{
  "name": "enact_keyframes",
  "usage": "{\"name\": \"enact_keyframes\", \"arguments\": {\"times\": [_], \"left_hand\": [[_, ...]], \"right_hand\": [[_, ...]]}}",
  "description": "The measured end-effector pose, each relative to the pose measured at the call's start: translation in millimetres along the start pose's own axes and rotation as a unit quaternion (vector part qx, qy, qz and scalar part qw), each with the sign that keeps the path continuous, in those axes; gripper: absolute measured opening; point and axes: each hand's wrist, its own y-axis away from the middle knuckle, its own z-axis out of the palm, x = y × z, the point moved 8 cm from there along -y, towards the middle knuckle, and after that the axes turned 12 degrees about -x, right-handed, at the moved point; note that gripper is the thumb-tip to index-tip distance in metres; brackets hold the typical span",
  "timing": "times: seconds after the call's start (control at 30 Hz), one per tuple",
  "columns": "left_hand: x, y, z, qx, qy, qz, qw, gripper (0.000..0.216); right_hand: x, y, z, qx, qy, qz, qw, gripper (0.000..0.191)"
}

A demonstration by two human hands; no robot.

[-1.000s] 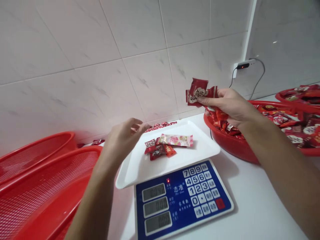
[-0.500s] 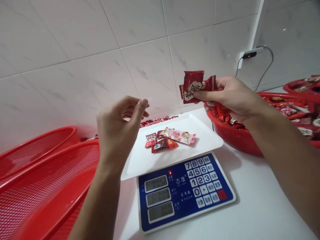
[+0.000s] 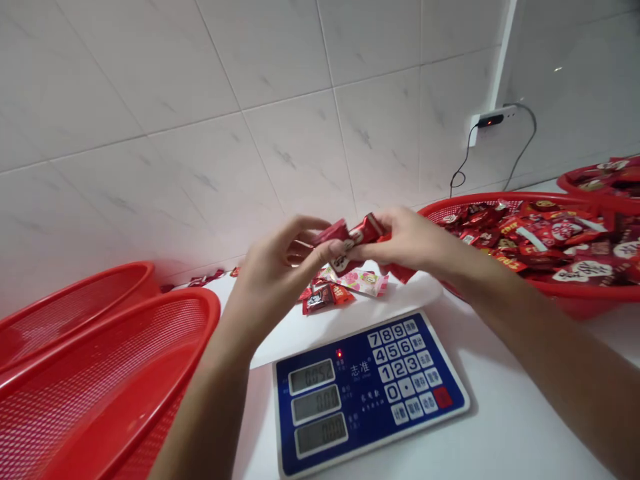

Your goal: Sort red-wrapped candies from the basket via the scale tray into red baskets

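Both hands meet above the white scale tray (image 3: 295, 333). My right hand (image 3: 415, 243) grips a bunch of red wrapped candies (image 3: 367, 228). My left hand (image 3: 273, 277) pinches one red candy packet (image 3: 333, 235) from that bunch with thumb and fingers. Below them, on the tray, lie a pink flowered packet (image 3: 367, 281) and a few small red and dark candies (image 3: 323, 297). The blue-faced electronic scale (image 3: 370, 387) has a keypad and three displays, the top one reading 0052.
Two empty red mesh baskets (image 3: 95, 373) sit at the left. At the right a red basket (image 3: 540, 233) is heaped with wrapped candies, with another (image 3: 605, 177) behind it. A wall socket with a plugged cable (image 3: 487, 121) is on the tiled wall. Loose candies (image 3: 210, 277) lie along the wall.
My right hand came down and left with its candies. My left hand rose and closed on one packet from the bunch. The view shifted slightly.
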Motion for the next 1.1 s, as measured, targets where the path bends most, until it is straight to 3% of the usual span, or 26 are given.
{"name": "enact_keyframes", "arguments": {"times": [0.2, 0.3, 0.5, 0.6, 0.73, 0.83, 1.0, 1.1], "left_hand": [[-12, -7, 11, -0.064, -0.055, -0.045, 0.995, 0.026], [-18, -8, 5, -0.034, -0.052, -0.063, 0.996, 0.025], [-32, -1, -18, 0.128, 0.098, -0.062, 0.985, 0.022], [-31, -3, -15, 0.110, 0.113, -0.047, 0.986, 0.023], [-26, -7, -6, 0.048, -0.045, -0.059, 0.996, 0.022], [-29, -7, -5, 0.041, -0.107, -0.084, 0.990, 0.017], [-40, -7, -8, 0.081, 0.051, -0.069, 0.993, 0.019], [-39, -5, -11, 0.104, 0.050, -0.065, 0.991, 0.025]], "right_hand": [[13, -12, 16, -0.059, -0.015, -0.001, 0.998, 0.010], [19, -15, 14, -0.048, -0.020, 0.008, 0.999, 0.005], [31, -15, 7, -0.002, 0.032, 0.056, 0.998, 0.010], [31, -16, 5, 0.007, 0.030, 0.050, 0.998, 0.010], [29, -15, 6, 0.002, 0.011, 0.036, 0.999, 0.013], [29, -14, 5, -0.001, -0.002, 0.037, 0.999, 0.015], [29, -17, 7, -0.015, -0.053, 0.023, 0.998, 0.012], [27, -17, 11, -0.031, -0.076, 0.014, 0.997, 0.016]]}}
